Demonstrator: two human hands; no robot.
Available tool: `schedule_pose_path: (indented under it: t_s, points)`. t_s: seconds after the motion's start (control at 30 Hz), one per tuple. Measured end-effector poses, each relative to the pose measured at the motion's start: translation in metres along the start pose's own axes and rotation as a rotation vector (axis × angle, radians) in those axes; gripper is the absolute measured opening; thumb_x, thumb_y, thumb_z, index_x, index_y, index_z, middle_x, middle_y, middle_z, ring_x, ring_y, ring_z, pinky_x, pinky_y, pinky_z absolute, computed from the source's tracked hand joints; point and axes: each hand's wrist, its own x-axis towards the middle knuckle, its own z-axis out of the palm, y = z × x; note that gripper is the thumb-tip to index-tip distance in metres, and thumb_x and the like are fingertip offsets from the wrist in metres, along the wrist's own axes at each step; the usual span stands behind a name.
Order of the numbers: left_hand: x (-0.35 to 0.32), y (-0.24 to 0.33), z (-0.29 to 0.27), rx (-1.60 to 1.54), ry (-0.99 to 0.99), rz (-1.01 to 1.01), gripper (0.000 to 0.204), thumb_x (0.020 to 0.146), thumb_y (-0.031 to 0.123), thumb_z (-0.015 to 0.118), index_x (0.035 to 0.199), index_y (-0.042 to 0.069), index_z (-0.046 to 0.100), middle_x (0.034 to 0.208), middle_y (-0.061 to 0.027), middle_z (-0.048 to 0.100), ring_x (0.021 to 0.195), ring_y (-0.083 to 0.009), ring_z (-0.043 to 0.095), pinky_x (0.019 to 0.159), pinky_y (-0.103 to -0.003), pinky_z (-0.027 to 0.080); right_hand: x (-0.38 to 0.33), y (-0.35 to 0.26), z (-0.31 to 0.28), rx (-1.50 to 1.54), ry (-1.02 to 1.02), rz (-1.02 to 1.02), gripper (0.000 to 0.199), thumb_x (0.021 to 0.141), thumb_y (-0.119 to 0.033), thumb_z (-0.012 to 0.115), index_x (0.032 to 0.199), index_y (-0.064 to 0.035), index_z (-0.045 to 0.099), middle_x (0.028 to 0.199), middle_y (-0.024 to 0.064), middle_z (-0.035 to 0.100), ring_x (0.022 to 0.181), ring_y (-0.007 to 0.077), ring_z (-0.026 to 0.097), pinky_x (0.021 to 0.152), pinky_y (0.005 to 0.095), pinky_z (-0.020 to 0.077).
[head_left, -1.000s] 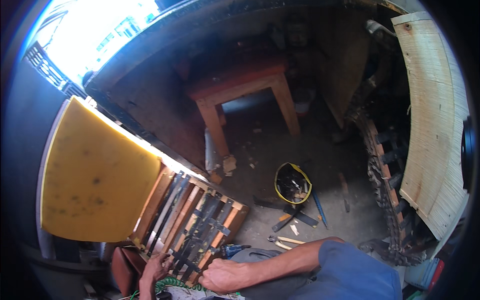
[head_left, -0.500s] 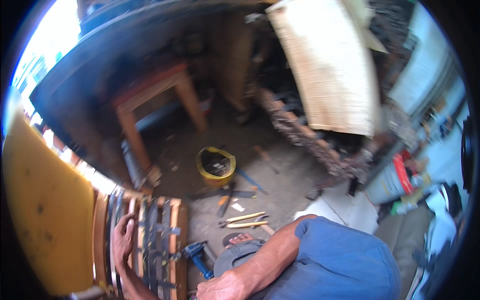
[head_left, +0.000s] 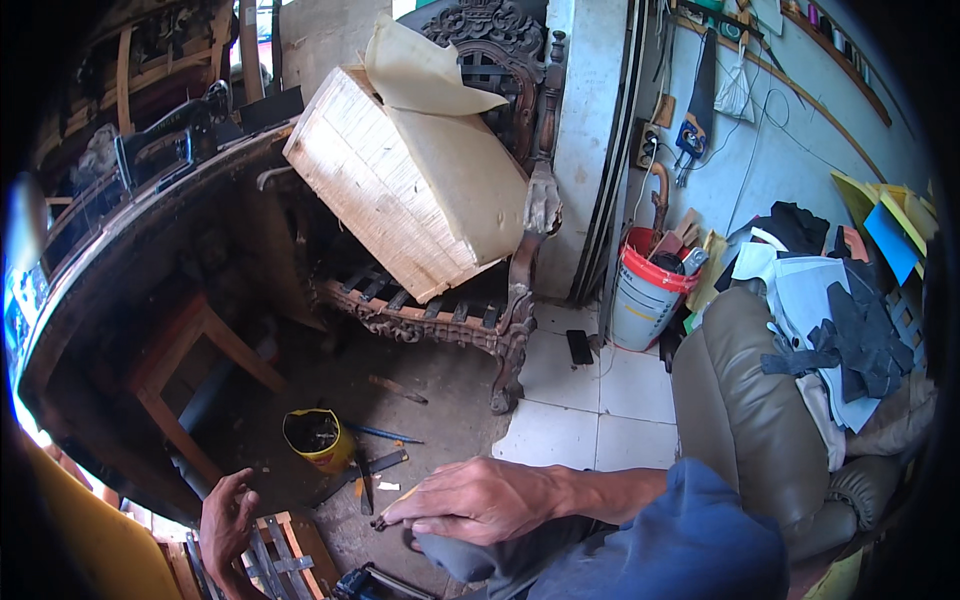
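- Slatted frame [head_left: 312, 560]: just below and right of my left hand [head_left: 228, 520], cut off by the lower edge. Whether hand and frame touch, I can't tell.
- Left hand: raised, thumb and fingers apart, nothing seen in it.
- Right hand [head_left: 485, 500]: in front of the knee, fingers close together. The dark head of a pair of pincers [head_left: 378, 522] shows at its fingertips, a bit of yellow handle just above. Held, or lying on the floor behind? I can't tell, nor whether the hand is closed on anything.
- State of work: dark bands lie across the frame's pale slats, so I judge that part at least begun. How much is left I can't read; too little of the frame shows, and I see no fastening under way at either hand.
- Blue and black tool [head_left: 352, 582]: below the right hand, beside the frame.
- Yellow panel [head_left: 85, 530]: left of the left hand.
- Yellow tub [head_left: 335, 455]: ahead, between the hands, with odds and ends inside. Dark flat strip [head_left: 385, 462] and blue rod [head_left: 390, 435] near it, beyond the right fingertips.
- Farther ahead of the right hand: carved chair [head_left: 430, 325] with a pale wooden box [head_left: 370, 180] tilted on it.
- Well right of the right hand: grey armchair [head_left: 755, 400], cloth pieces [head_left: 865, 320] heaped on top.
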Motion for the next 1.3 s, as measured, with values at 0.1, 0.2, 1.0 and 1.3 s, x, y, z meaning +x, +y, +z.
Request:
schedule_pose_path:
  t_s: [0.1, 0.2, 1.0, 1.3]
  points:
    - [0.005, 0.016, -0.003, 0.095, 0.033, 0.064, 0.039, 0.095, 0.013, 0.066, 0.133, 0.002, 0.066, 0.124, -0.0200, 0.069, 0.114, -0.0367, 0.069, 0.102, -0.042, 0.053, -0.011, 0.015, -0.037, -0.101, -0.048, 0.088, 0.027, 0.097, -0.012, 0.069, 0.121, 0.0014, 0.070, 0.108, 0.0196, 0.075, 0.100, 0.0351, 0.074, 0.089, 0.0423, 0.0607]
    - [0.004, 0.017, -0.016, 0.109, 0.037, -0.043, 0.041, 0.093, 0.017, 0.066, 0.131, 0.003, 0.066, 0.117, -0.0192, 0.072, 0.110, -0.0340, 0.071, 0.097, -0.043, 0.054, -0.029, 0.057, -0.090, -0.273, 0.016, 0.155, 0.025, 0.098, -0.019, 0.070, 0.116, -0.0027, 0.076, 0.108, 0.0122, 0.079, 0.089, 0.0250, 0.079, 0.080, 0.0369, 0.0656]
    - [-0.060, -0.139, 0.102, 0.257, 0.098, -0.895, 0.040, 0.095, 0.037, 0.067, 0.120, 0.007, 0.076, 0.109, -0.0220, 0.076, 0.104, -0.0356, 0.074, 0.091, -0.045, 0.057, -0.141, 0.369, -0.421, -0.504, 0.767, 0.403, 0.068, 0.094, -0.042, 0.061, 0.155, -0.0148, 0.047, 0.154, 0.0204, 0.052, 0.145, 0.0330, 0.046, 0.115, 0.0487, 0.0382]
    - [-0.123, -0.148, 0.111, 0.388, 0.115, -0.875, 0.033, 0.094, 0.035, 0.062, 0.100, 0.006, 0.076, 0.096, -0.0241, 0.073, 0.089, -0.0407, 0.072, 0.079, -0.051, 0.056, -0.260, 0.323, 0.132, -0.102, -0.800, 0.713, 0.072, 0.102, -0.066, 0.036, 0.159, -0.0232, 0.045, 0.161, 0.0155, 0.047, 0.151, 0.0354, 0.036, 0.122, 0.0557, 0.0214]
